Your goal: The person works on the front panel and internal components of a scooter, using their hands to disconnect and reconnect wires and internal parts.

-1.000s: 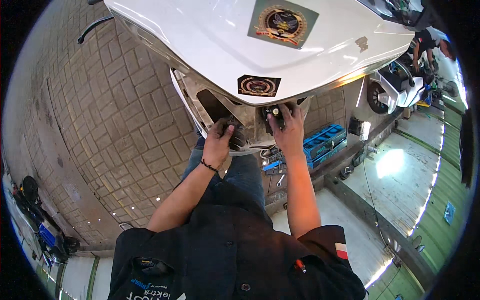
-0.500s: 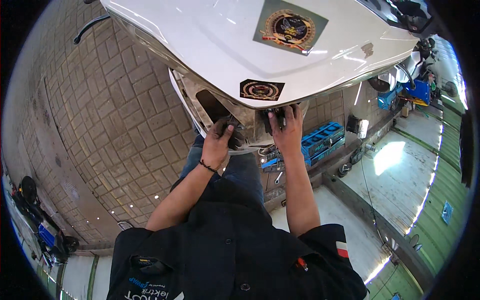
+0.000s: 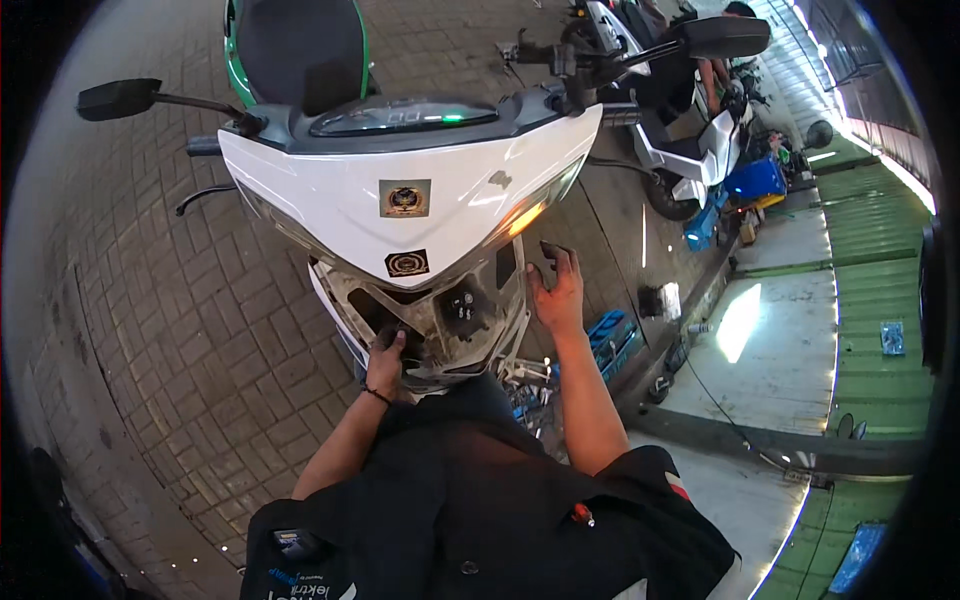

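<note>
In front of me stands a white electric scooter (image 3: 330,175), its front facing me. Below the pointed white front panel, the dusty inner body (image 3: 440,325) lies exposed, with dark openings and a black fitting (image 3: 464,308) in the middle. My left hand (image 3: 385,365) is at the left opening, thumb up and fingers curled at its edge. What those fingers hold is hidden. Off to the right of the body, my right hand (image 3: 558,290) is raised with fingers apart and nothing in it. Near it, an orange turn signal (image 3: 525,218) glows.
A blue toolbox (image 3: 612,342) sits on the paving to the right, by loose tools (image 3: 528,395). Another white scooter (image 3: 690,160) stands at the far right, with a person's arm (image 3: 710,88) beside it. The scooter's mirrors (image 3: 118,99) and brake lever (image 3: 205,196) stick out.
My right hand has come out from under the front panel and moved right, its fingers opening. My left hand stays by the left opening. The view has shifted, showing more of the scooter.
</note>
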### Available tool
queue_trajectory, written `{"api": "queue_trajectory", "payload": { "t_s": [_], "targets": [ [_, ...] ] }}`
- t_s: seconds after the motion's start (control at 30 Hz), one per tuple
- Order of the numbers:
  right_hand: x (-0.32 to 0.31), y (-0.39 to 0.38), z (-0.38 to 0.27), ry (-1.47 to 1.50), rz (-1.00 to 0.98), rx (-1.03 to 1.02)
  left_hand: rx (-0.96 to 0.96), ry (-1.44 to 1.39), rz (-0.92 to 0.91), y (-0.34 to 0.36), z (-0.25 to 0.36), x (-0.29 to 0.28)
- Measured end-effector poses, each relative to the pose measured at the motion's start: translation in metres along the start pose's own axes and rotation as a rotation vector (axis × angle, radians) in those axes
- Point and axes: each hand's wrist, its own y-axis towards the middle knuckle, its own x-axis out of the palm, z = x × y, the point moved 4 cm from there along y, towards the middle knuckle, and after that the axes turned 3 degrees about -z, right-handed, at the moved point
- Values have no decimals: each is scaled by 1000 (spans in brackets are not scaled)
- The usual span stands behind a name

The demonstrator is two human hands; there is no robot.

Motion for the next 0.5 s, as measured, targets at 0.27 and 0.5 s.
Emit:
{"api": "queue_trajectory", "payload": {
  "t_s": [0.27,0.5],
  "targets": [
    [-68,85,-40,259,464,-457,-25,59,162,-16,40,24],
    [-35,297,-11,190,-485,-301,26,-3,373,-14,32,4]
  ]
}}
